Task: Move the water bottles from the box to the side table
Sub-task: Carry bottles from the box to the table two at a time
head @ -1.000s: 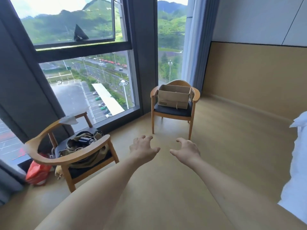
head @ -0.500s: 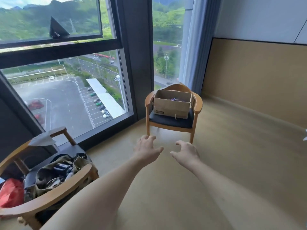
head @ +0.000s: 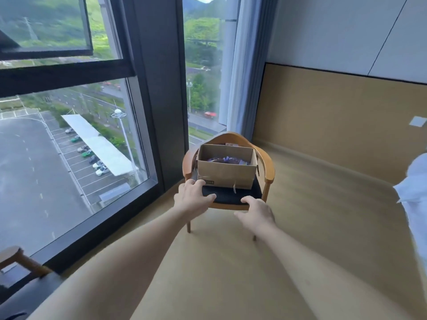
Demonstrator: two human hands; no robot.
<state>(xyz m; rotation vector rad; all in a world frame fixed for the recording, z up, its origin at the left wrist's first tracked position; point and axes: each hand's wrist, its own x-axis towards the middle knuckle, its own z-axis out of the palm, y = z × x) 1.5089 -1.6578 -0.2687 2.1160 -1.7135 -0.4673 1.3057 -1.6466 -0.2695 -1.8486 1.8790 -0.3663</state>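
While both arms reach forward, the left hand (head: 193,199) and right hand (head: 255,212) hold nothing, grips loosely spread, ready for the open brown cardboard box (head: 226,169) on the wooden armchair (head: 269,167); purple-topped bottles (head: 227,160) lie inside.

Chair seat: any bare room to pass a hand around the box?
The box fills most of the chair. A bare cushion strip runs along its front, by the left hand and right hand. Beside both armrests it's crowded.
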